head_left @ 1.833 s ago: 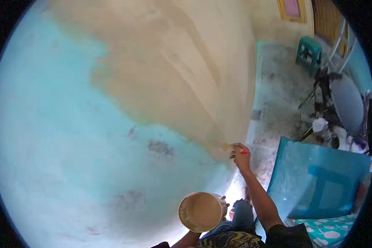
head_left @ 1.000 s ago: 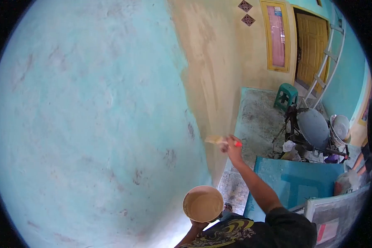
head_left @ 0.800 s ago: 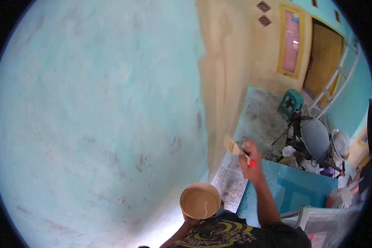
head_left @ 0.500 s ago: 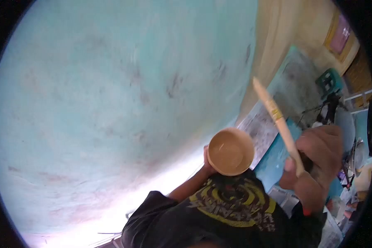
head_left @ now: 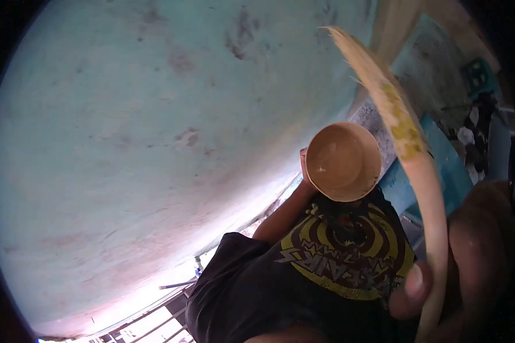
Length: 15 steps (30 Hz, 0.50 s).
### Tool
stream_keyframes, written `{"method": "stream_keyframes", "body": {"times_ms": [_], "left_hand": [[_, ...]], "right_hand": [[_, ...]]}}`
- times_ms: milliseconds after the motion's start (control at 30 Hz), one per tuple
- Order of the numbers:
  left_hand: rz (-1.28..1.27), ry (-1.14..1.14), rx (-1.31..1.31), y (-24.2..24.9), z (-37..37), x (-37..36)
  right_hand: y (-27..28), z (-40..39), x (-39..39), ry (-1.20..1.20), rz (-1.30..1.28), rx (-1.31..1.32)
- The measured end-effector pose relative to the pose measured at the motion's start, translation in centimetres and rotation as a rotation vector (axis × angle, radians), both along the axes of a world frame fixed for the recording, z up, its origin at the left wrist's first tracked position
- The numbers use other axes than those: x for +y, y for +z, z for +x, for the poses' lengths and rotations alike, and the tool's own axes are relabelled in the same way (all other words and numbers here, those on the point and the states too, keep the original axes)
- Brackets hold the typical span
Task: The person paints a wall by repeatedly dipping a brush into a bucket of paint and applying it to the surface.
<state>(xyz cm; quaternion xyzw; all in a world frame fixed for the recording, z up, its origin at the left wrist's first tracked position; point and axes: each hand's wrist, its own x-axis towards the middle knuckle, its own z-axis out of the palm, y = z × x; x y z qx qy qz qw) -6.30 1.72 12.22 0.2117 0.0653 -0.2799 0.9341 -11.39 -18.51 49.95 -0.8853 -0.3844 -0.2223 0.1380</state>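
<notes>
My left hand [head_left: 304,166] grips a light brown round bowl [head_left: 342,162] by its left side, with most of the fingers hidden behind it. The bowl's mouth faces me, and a small pale fleck shows inside. In my right hand [head_left: 479,246], close to the camera, the thumb and fingers pinch the pale handle of a paintbrush [head_left: 426,183]. Seen nearly edge-on, the brush points up and left, with yellow marks along its middle and frayed bristles at the tip. It stands to the right of the bowl, apart from it.
A stained pale blue-green wall [head_left: 154,126] fills the left. My black shirt [head_left: 326,268] with its yellow print is below the bowl. At right lie a blue surface [head_left: 446,166], a green plastic object [head_left: 478,77] and dark clutter [head_left: 478,123].
The paintbrush and my right hand now appear larger and nearer the camera, the tip higher in view. The bowl with my left hand sits further up and right, as the whole view has shifted.
</notes>
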Motion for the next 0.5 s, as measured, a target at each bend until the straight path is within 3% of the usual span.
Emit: {"method": "stream_keyframes", "body": {"times_ms": [300,500], "left_hand": [[-0.017,-0.041,0.005,0.9,-0.1,-2.0],[0.085,-0.007,0.011,1.6,0.0,-0.8]], "right_hand": [[-0.6,5.7,-1.2,0.099,-0.106,0.111],[1.0,1.4,1.5,0.091,0.181,-0.211]]}}
